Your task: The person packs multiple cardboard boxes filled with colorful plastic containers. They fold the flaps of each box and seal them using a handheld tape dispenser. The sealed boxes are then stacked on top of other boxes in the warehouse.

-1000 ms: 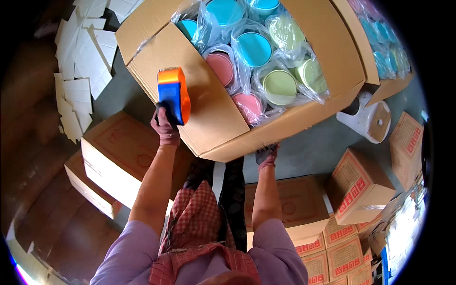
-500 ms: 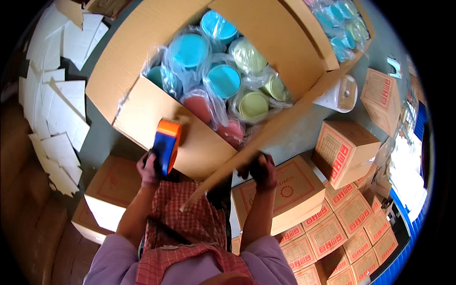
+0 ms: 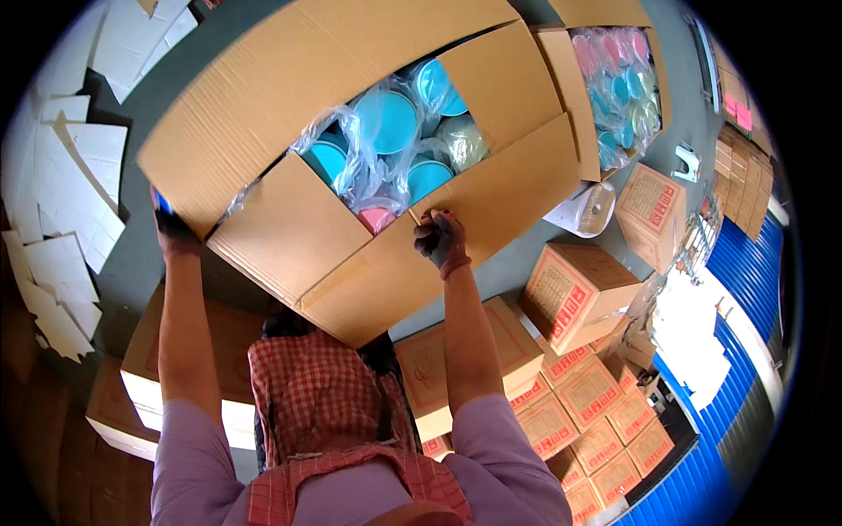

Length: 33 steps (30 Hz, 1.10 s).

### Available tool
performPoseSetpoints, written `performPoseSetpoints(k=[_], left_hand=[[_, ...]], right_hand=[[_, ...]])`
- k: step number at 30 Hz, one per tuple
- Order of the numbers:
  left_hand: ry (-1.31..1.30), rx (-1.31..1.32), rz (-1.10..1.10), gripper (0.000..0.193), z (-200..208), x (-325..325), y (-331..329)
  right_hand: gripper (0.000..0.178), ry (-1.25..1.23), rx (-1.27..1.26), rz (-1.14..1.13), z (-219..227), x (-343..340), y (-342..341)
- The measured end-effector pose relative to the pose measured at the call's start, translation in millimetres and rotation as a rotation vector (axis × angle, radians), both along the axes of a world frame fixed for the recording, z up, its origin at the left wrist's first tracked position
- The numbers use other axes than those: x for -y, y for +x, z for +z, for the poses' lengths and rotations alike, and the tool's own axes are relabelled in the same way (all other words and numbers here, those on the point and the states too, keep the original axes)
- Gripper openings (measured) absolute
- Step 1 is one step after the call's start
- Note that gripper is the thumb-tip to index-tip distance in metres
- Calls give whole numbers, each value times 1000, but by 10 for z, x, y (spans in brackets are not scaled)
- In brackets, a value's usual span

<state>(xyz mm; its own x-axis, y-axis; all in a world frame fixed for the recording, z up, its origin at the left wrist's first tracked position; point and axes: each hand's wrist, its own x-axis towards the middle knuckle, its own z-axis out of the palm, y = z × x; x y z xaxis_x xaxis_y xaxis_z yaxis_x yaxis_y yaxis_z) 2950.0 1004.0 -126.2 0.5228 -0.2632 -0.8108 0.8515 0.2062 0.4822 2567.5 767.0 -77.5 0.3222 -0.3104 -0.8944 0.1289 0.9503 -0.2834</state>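
Observation:
A big open carton (image 3: 272,232) stands before me, holding lidded tubs (image 3: 387,121) in clear plastic bags, blue, pale green and pink. Its flaps lie partly folded in over the tubs. My right hand (image 3: 441,241), in a dark glove, has its fingers curled at the inner edge of the right-hand flap (image 3: 500,197). At the carton's left corner, my gloved left hand (image 3: 178,235) is closed around the tape dispenser (image 3: 160,201). Only a blue sliver of the dispenser shows; the raised left flap (image 3: 263,105) hides the rest.
A second open carton (image 3: 581,105) of bagged tubs stands at the far right. Smaller printed cartons (image 3: 583,294) are stacked at the right, and more boxes (image 3: 140,368) sit at lower left. White cardboard sheets (image 3: 88,175) lie on the floor at left.
The right-hand flap has come down over part of the tubs, with my right hand now on it. My left hand has moved left with the tape dispenser to the carton's corner.

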Motion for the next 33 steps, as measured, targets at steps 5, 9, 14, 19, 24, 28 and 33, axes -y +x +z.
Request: performPoseSetpoints(k=[5, 9, 14, 19, 24, 28, 33], left_hand=[[-422, 46, -56, 50, 216, -303, -104], [22, 282, -339, 43, 680, -30, -915], [320, 569, -236, 32, 421, 596, -2083], [438, 747, -176, 30, 625, 1284, -2599], [291, 837, -379, 67, 432, 1271, -2997], [300, 1117, -635, 74, 468, 1230, -2874], [252, 1240, -688, 70, 494, 1279, -2834]], right_hand=[[11, 63, 8, -16, 25, 62, -41], [10, 94, 113, 93, 1, 61, -233], [11, 102, 43, 398, -36, 114, -233], [21, 110, 161, 420, -38, 86, -193], [20, 95, 190, 540, 185, 437, -223], [17, -509, 131, 428, -63, 694, -272], [17, 207, 345, 485, 106, 1006, 141]])
